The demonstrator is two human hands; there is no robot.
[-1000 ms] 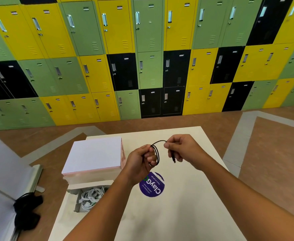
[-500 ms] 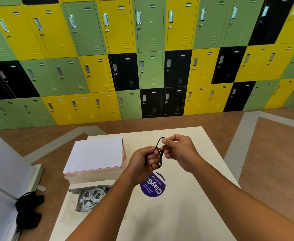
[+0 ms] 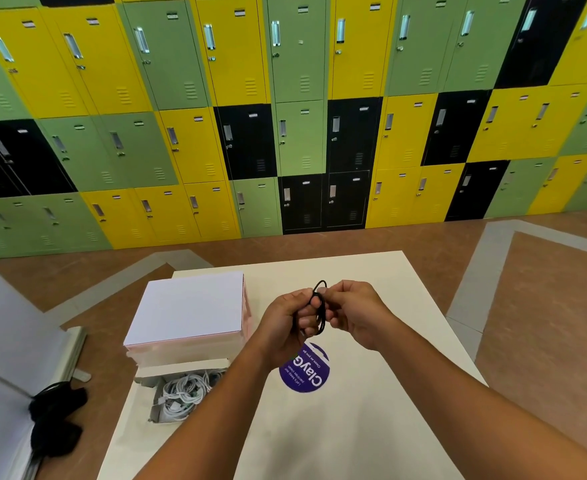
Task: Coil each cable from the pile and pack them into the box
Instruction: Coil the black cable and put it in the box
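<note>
Across the back wall, lockers (image 3: 285, 116); below, cream table (image 3: 371, 427) with closed white box (image 3: 188, 306) at its left edge and, nearer, open box (image 3: 184, 367) holding coiled white cables (image 3: 181, 396). Above purple sticker (image 3: 306, 372), left hand (image 3: 285, 320) and right hand (image 3: 358, 313) meet in mid-air, fingers curled, both pinching small black cable (image 3: 321, 313) coil.
</note>
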